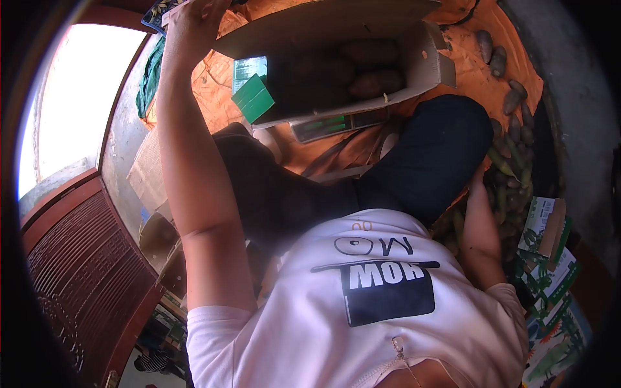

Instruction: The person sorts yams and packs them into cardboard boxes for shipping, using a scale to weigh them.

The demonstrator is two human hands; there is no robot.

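Observation:
My left arm stretches up along the left side, and my left hand (pixel 194 14) is at the top edge of the view, partly cut off. Beside it is a dark patterned thing with a pale edge (pixel 155 16); whether I hold it cannot be made out. Below and right of that hand stands an open cardboard box (pixel 336 110) with large brown tubers (pixel 375 84) inside. A green card flap (pixel 253 99) sticks out at its left end. My right hand (pixel 477 176) reaches down beside my bent knee at the tuber pile (pixel 511 161); its fingers are hidden.
Under the box's near side is a digital scale (pixel 339 125) with green lit digits. An orange sheet (pixel 511 39) covers the floor. Printed green-and-white cartons (pixel 546 258) lie at the right. Cardboard (pixel 149 171) and a carved wooden door (pixel 90 258) are on the left.

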